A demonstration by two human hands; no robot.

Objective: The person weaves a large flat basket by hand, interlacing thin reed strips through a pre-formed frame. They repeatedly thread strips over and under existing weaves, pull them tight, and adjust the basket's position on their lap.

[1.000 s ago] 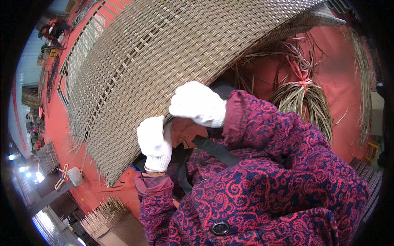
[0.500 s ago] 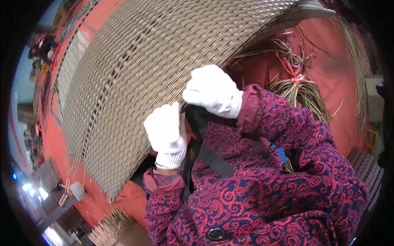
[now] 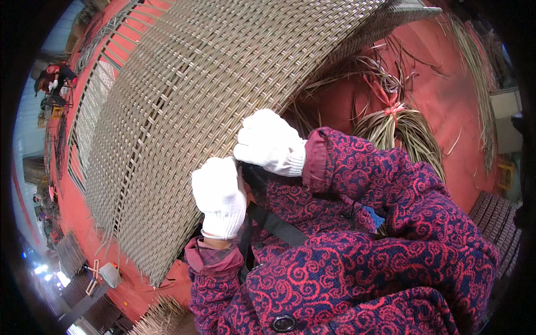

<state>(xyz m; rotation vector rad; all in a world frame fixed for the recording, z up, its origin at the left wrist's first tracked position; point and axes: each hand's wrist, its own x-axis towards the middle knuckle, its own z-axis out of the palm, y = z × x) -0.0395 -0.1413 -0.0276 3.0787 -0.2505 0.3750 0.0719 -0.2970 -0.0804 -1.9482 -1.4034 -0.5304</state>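
- Since a moment ago, both gloved hands are sitting slightly lower against the edge of the woven panel (image 3: 212,111), and the panel is tilting a little further over the person.
- The left hand (image 3: 219,195), in a white glove, is pressing its curled fingers against the panel's lower edge; whether its grip is closing on a strand I cannot tell, since the fingers are facing away.
- The right hand (image 3: 269,142), also gloved in white, is bunching into a fist at the same edge, just above and beside the left; what the fist is holding is hidden.
- The panel, a large sheet of tan wicker weave, is leaning up and away from the person, filling the upper left of the view.
- A bundle of loose tan strands (image 3: 399,125), tied with a red cord, is lying on the red floor (image 3: 446,67) behind the right arm.
- Another person (image 3: 53,78) is working far off at the left edge.
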